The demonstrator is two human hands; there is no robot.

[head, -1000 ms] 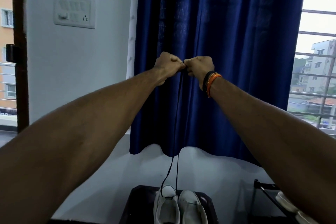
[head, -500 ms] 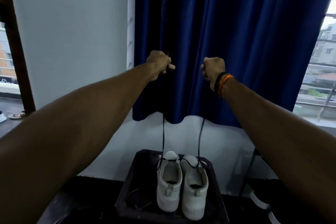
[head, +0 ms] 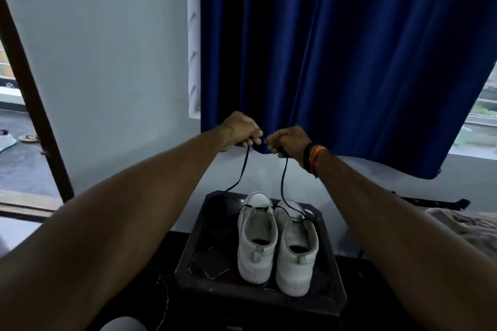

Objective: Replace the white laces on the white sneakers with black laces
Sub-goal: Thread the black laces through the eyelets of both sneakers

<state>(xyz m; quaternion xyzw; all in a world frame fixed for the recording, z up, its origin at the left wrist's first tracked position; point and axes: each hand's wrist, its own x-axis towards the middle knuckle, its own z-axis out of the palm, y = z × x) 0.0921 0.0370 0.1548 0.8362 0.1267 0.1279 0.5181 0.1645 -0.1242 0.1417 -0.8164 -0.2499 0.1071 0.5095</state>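
With left hand (head: 240, 130) and right hand (head: 287, 141) each pinching one end of the black lace (head: 283, 180), raised above the white sneakers (head: 277, 239) on the dark surface (head: 204, 244), only the toe-end eyelets look threaded, so most lacing remains.

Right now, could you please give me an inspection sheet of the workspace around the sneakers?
Surface: dark table with a raised rim; both sneakers stand on it.
Job's things: left white sneaker and right white sneaker, side by side, heels toward the camera; black lace runs from the front eyelets up to both hands.
Clutter: flat dark pieces on the table beside the left sneaker.
Hands: left hand and right hand each grip one lace end, raised close together.
Cables: dark cord hanging left of the table.
Surroundings: blue curtain, pale wall, footwear outside the doorway.
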